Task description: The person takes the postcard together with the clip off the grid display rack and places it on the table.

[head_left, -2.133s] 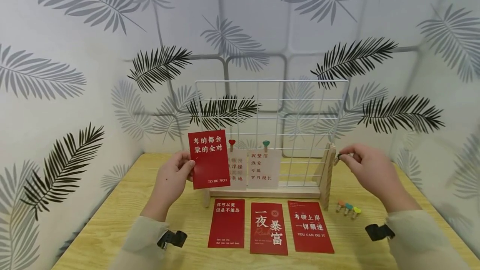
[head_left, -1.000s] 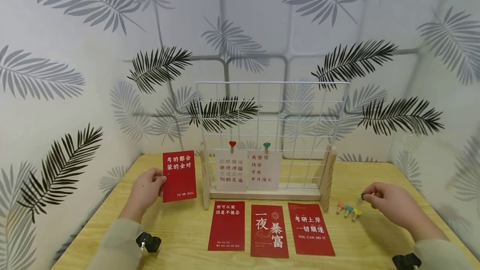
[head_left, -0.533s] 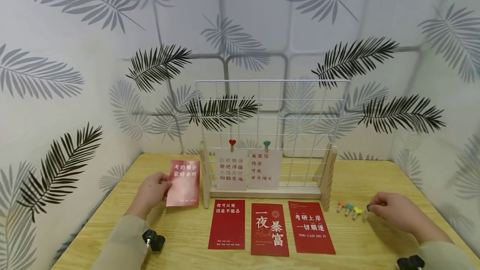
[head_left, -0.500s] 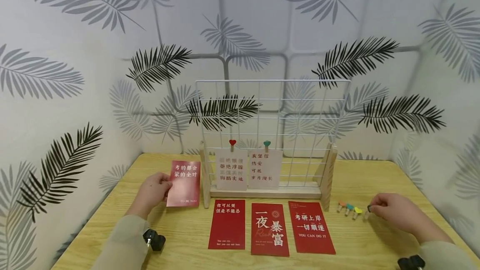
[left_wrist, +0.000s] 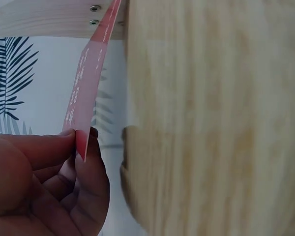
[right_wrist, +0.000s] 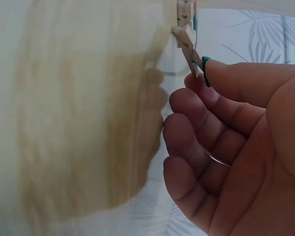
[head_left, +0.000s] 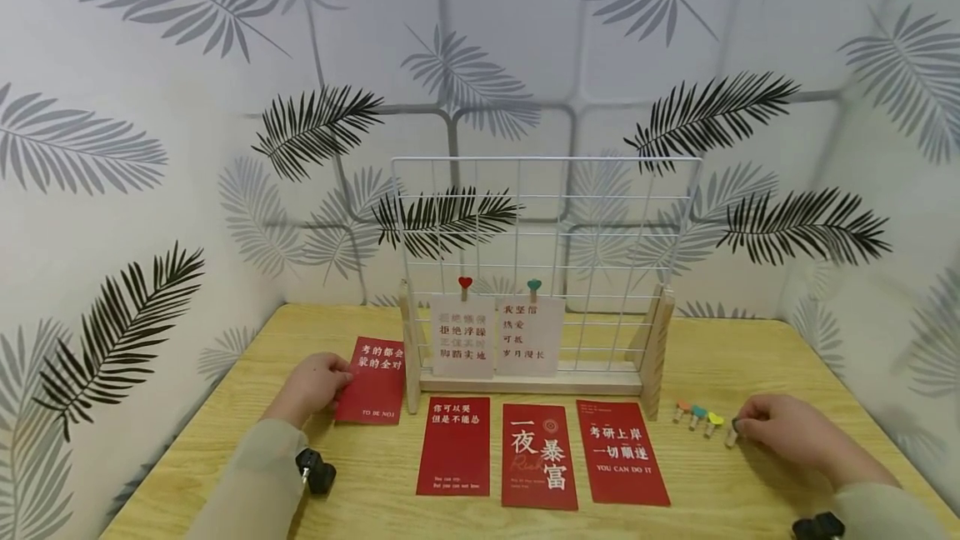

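My left hand (head_left: 315,383) pinches a red card (head_left: 372,386) by its left edge, low over the table beside the rack's left foot. In the left wrist view the card (left_wrist: 91,73) stands tilted between thumb and fingers. My right hand (head_left: 783,432) pinches a small wooden clothespin (head_left: 732,433) with a dark green top, just right of several like it. The right wrist view shows thumb and forefinger on the clothespin (right_wrist: 189,51). Two pale cards hang on the white wire grid rack (head_left: 600,248), under a red heart clothespin (head_left: 465,285) and a green heart clothespin (head_left: 534,288).
Three red cards lie in a row before the rack: a left card (head_left: 453,447), a middle card (head_left: 538,457) and a right card (head_left: 622,452). Orange, blue and yellow clothespins (head_left: 697,417) lie right of the rack on the wooden table (head_left: 360,490). Leaf-patterned walls stand behind.
Both hands have drawn apart from the rack and sunk towards the table, the red card going down on the left, the green clothespin on the right beside the others.
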Demonstrator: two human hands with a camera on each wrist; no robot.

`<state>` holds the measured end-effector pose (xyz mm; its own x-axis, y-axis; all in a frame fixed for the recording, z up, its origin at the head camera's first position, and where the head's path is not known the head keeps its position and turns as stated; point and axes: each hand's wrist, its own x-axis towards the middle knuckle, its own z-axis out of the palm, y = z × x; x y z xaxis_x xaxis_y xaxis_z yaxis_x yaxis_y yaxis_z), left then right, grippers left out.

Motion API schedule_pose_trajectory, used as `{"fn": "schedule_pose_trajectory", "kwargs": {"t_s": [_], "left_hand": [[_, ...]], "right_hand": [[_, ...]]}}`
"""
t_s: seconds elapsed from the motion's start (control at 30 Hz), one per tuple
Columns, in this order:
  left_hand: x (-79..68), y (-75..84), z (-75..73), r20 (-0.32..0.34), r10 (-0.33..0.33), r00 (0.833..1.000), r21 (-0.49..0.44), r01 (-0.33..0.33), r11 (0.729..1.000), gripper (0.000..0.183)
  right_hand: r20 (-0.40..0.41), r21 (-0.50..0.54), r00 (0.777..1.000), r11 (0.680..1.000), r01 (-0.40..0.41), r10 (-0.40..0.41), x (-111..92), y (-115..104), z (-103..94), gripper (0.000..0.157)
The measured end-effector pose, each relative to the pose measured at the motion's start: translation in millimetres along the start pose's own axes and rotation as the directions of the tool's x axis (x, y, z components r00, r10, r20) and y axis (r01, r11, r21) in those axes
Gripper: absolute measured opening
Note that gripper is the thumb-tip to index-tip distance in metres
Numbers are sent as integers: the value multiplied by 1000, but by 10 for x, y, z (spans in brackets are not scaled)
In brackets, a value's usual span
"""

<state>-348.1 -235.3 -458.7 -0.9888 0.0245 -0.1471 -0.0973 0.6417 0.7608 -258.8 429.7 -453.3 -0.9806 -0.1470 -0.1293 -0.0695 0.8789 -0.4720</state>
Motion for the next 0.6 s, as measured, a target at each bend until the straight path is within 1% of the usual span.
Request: {"fn": "schedule_pose_trajectory", "kwargs": {"t_s": [0.17, 0.2, 0.4, 0.6], "left_hand": [[-18, 10, 36, 27, 6, 1000, -29, -5, 1000, 19], [-20, 11, 37, 29, 7, 1000, -21, -6, 1000, 18], [-16, 34, 41, 41, -21, 999, -31, 22, 999, 19], [-11, 43, 56, 41, -33, 999, 4, 33, 999, 18]], "right_hand": [[-3, -10, 1000, 1000, 5, -5, 11, -29, 14, 10], [1, -14, 1000, 1000, 5, -5, 11, -41, 10, 10], [14, -27, 1000, 1000, 3, -3, 8, -74, -6, 11], [27, -18, 1000, 1000, 3, -3, 17, -64, -1, 11]]}}
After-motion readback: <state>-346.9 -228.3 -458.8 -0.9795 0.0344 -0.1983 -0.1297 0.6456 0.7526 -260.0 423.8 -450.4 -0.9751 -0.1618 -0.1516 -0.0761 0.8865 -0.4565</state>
